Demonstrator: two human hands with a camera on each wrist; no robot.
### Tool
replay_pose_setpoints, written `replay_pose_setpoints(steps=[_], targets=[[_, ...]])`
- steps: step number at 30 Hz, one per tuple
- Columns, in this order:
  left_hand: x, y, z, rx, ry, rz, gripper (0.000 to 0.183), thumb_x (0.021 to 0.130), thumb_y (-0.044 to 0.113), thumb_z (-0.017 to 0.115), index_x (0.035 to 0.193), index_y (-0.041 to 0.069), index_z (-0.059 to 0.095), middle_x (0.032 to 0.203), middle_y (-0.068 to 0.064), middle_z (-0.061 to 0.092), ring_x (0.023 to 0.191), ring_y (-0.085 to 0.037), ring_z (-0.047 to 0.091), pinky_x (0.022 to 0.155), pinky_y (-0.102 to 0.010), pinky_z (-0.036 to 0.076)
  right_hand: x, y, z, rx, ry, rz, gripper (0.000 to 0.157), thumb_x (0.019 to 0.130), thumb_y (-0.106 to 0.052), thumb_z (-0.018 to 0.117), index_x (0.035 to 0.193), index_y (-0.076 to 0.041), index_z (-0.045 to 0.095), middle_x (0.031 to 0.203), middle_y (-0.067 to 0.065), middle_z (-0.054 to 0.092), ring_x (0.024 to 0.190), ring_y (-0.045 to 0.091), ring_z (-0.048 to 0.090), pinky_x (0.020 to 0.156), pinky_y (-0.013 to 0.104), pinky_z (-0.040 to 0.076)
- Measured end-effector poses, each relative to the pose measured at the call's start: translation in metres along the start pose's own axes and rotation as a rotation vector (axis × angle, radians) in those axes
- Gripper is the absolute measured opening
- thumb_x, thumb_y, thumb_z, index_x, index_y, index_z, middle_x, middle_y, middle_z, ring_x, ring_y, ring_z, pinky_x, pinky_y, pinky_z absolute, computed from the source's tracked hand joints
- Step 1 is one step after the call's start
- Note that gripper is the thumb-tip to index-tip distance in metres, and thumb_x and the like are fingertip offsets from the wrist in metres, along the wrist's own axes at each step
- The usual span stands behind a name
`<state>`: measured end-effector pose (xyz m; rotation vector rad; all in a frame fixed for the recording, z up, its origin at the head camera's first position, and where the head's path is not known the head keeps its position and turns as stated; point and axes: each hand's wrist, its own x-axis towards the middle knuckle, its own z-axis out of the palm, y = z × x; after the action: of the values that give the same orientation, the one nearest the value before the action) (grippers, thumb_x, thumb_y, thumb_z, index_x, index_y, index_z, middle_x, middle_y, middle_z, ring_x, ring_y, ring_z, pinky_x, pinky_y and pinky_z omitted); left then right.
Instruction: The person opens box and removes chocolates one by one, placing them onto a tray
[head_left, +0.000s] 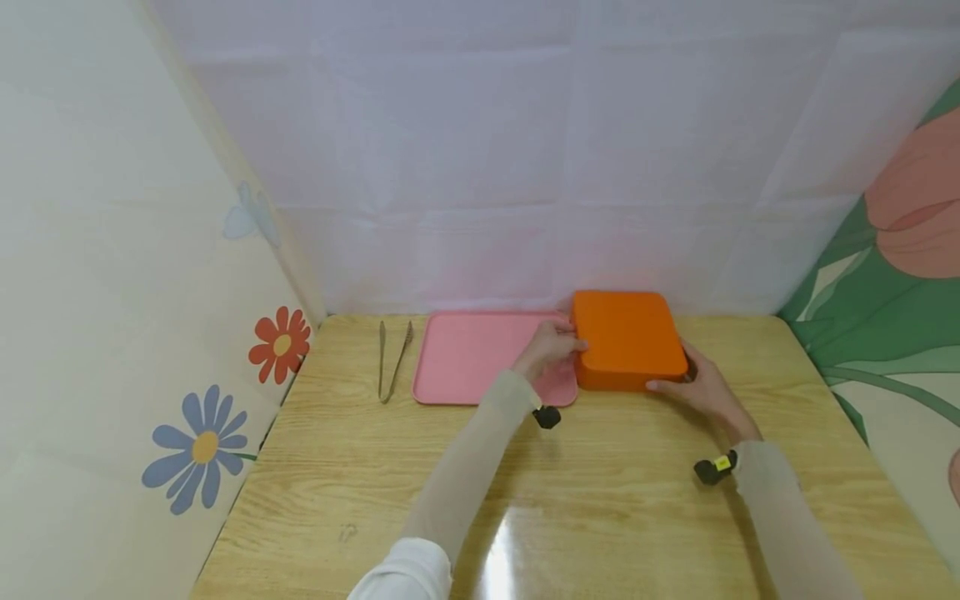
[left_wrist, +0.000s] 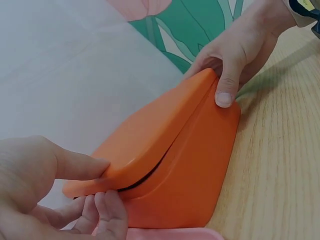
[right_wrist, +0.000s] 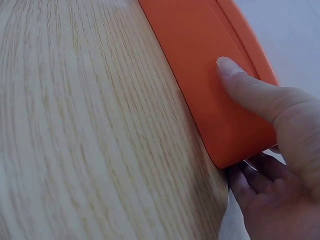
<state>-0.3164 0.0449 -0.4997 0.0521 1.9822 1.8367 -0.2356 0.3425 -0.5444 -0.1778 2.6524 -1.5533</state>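
An orange box [head_left: 615, 380] stands on the table at the back, its lid [head_left: 628, 329] still over it. My left hand [head_left: 549, 348] pinches the lid's left edge, thumb on top and fingers below. A dark gap shows under that edge in the left wrist view, where the lid is raised and tilted off the box wall [left_wrist: 192, 185]. At the front right corner my right hand [head_left: 708, 390] grips the box. Its thumb lies on the front wall in the right wrist view, with the fingers around the corner. The inside of the box is hidden.
A pink tray [head_left: 468, 358] lies left of the box, partly under my left hand and forearm. Metal tongs [head_left: 387, 392] lie spread left of the tray. A white sheet [head_left: 465, 167] hangs along the table's back edge, and flowered panels flank both sides.
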Motion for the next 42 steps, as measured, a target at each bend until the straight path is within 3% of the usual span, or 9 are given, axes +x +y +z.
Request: replay_pose_setpoints(steps=[7,14,17,23,26,32,35,39,42], targets=[[-0.001,0.004,-0.002,0.054,-0.022,0.028,0.021,0.095,0.003,0.079,0.113,0.000,0.071,0.096,-0.002,0.069,0.080,-0.016,0.061,0.091,-0.047,0.058,-0.003,-0.008,-0.006,0.064,-0.043,0.079,0.099,0.099,-0.042,0.079,0.173,-0.022,0.016,0.176,0.014,0.026,0.158,0.040,0.031,0.127,0.062,0.027],[-0.002,0.005,-0.003,0.020,-0.039,0.010,0.047,0.094,0.002,0.079,0.137,-0.004,0.058,0.103,-0.006,0.067,0.080,-0.016,0.060,0.088,-0.042,0.054,-0.002,-0.017,-0.010,0.135,-0.022,0.115,0.083,0.109,-0.046,0.061,0.172,-0.013,0.018,0.176,0.018,0.023,0.160,0.042,0.026,0.128,0.062,0.023],[-0.003,0.005,-0.003,0.021,-0.042,0.011,0.047,0.094,0.002,0.079,0.135,-0.005,0.057,0.097,-0.005,0.064,0.077,-0.017,0.057,0.081,-0.040,0.050,-0.002,-0.019,-0.011,0.152,-0.002,0.126,0.078,0.111,-0.049,0.053,0.171,-0.009,0.020,0.175,0.019,0.025,0.159,0.037,0.027,0.127,0.043,0.032],[-0.004,0.006,-0.001,0.047,-0.020,0.007,0.051,0.093,0.003,0.082,0.138,-0.003,0.058,0.113,-0.007,0.067,0.090,-0.016,0.069,0.091,-0.038,0.060,-0.004,-0.019,-0.012,0.190,0.062,0.152,0.076,0.114,-0.050,0.043,0.169,-0.003,0.021,0.173,0.025,0.024,0.144,0.011,0.046,0.096,0.007,0.043],[-0.006,0.006,-0.002,0.062,-0.025,0.005,0.054,0.094,0.005,0.082,0.141,-0.004,0.057,0.123,-0.012,0.067,0.101,-0.020,0.072,0.096,-0.041,0.061,-0.005,-0.020,-0.013,0.193,0.098,0.143,0.072,0.115,-0.046,0.041,0.167,0.001,0.024,0.171,0.028,0.026,0.137,0.003,0.049,0.094,0.006,0.045],[-0.008,0.005,-0.004,0.079,-0.050,0.016,0.057,0.094,0.005,0.081,0.143,-0.005,0.055,0.132,-0.016,0.065,0.110,-0.025,0.072,0.098,-0.041,0.061,-0.009,-0.024,-0.014,0.117,0.161,0.167,0.069,0.116,-0.046,0.040,0.162,0.005,0.035,0.167,0.027,0.037,0.151,0.030,0.042,0.107,0.012,0.044],[-0.009,0.004,-0.006,0.098,-0.060,0.018,0.058,0.094,0.006,0.082,0.144,-0.004,0.055,0.136,-0.017,0.064,0.111,-0.025,0.072,0.099,-0.040,0.061,-0.011,-0.027,-0.014,0.118,0.181,0.172,0.069,0.115,-0.047,0.042,0.159,0.006,0.040,0.164,0.026,0.041,0.138,0.014,0.055,0.103,0.011,0.045],[-0.011,0.002,-0.007,0.114,-0.073,0.015,0.060,0.094,0.009,0.082,0.146,-0.002,0.054,0.139,-0.017,0.064,0.111,-0.025,0.072,0.100,-0.042,0.060,-0.013,-0.028,-0.015,0.132,0.204,0.172,0.067,0.114,-0.045,0.046,0.157,0.007,0.044,0.143,0.008,0.064,0.107,-0.011,0.054,0.090,0.010,0.047],[-0.013,0.003,-0.007,0.116,-0.082,0.013,0.062,0.094,0.011,0.082,0.148,-0.002,0.053,0.141,-0.017,0.064,0.113,-0.025,0.071,0.101,-0.042,0.059,-0.013,-0.028,-0.017,0.138,0.204,0.175,0.067,0.114,-0.044,0.048,0.156,0.008,0.045,0.116,-0.021,0.064,0.098,-0.010,0.054,0.086,0.016,0.050]])
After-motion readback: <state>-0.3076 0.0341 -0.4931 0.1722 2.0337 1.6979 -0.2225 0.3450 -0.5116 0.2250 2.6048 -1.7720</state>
